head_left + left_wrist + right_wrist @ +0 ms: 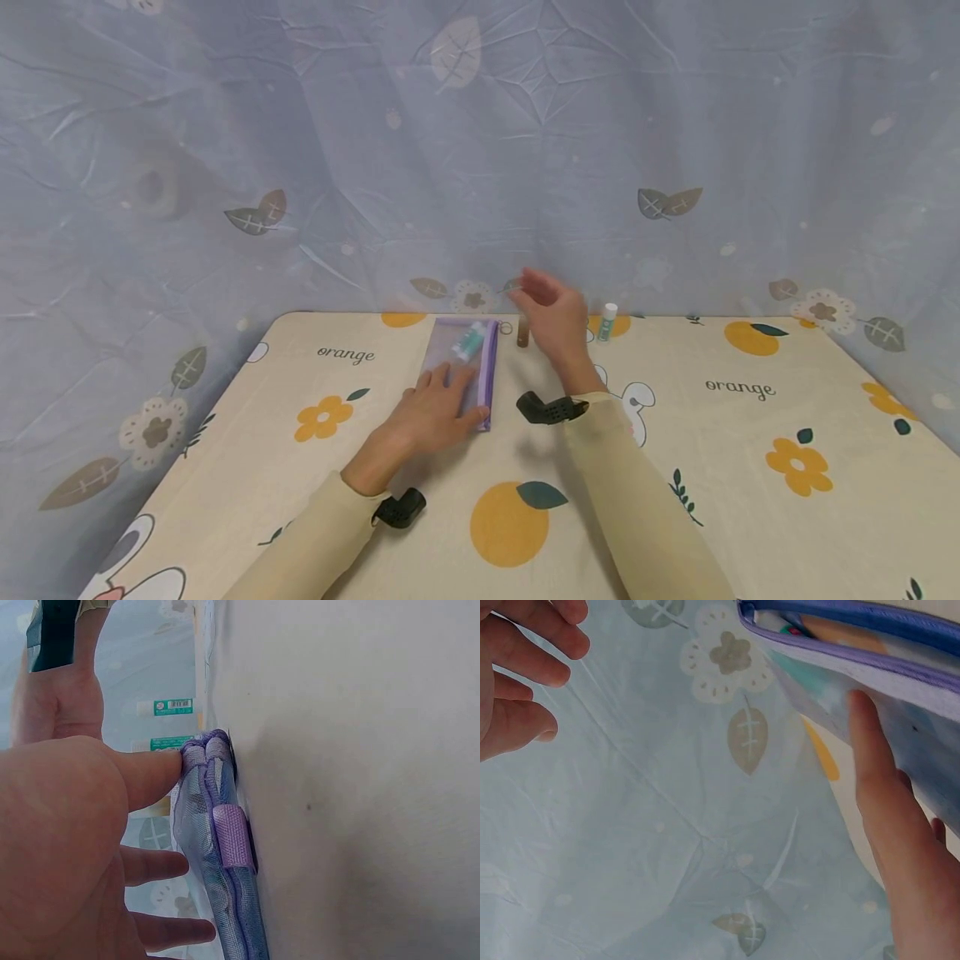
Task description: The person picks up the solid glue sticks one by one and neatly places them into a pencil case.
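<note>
A purple mesh zip pouch (486, 375) lies on the table under my left hand (433, 408), whose spread fingers rest on it. In the right wrist view, the pouch's zipper edge (900, 667) gapes apart, with blurred contents inside. A teal-and-white glue stick (470, 342) shows at the pouch's far end, apparently through the mesh. My right hand (555, 321) is raised to the right of the pouch, fingers loosely bent, nothing held. Below it stands a small brown object (522, 332), partly hidden. Another glue stick (607, 323) stands upright farther right.
The left wrist view shows two glue sticks beyond the pouch, the nearer (171, 742) partly hidden by my thumb. A small metal ring (506, 328) lies beside the pouch. A patterned cloth (750, 433) covers the table, and a grey-blue curtain (480, 167) hangs behind its far edge.
</note>
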Available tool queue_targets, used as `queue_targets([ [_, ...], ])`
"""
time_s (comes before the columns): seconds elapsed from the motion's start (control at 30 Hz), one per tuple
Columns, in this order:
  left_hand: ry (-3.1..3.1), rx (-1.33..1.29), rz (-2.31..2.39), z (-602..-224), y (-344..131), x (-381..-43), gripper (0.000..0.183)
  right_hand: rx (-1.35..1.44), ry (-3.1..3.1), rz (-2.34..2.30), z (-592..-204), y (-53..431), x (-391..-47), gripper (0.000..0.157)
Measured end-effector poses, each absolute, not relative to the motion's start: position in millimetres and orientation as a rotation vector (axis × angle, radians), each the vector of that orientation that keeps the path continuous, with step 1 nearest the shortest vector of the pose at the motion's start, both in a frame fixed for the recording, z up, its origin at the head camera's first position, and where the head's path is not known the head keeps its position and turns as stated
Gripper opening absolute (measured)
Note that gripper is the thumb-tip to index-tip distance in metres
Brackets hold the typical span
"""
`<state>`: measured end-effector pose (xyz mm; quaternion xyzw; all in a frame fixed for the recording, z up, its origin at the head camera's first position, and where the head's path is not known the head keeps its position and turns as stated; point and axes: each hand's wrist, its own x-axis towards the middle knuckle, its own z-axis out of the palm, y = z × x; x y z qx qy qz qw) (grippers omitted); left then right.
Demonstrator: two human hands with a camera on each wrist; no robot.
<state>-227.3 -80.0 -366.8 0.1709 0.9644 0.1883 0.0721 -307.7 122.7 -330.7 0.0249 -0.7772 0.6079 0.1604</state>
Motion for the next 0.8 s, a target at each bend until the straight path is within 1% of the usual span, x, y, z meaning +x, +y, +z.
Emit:
queue_targets([
  [0.53,2.877,0.514,0.577,-365.6,-80.3,-226.2,0.072,-0.040,-2.165,1.691,-328.3,148.6,-313.6,0.045],
  [0.8,2.876,0.521,0.589,-366.0,-80.5,-225.7,0.072,-0.088,-2.139,1.691,-324.7,161.6,-311.2,0.046],
])
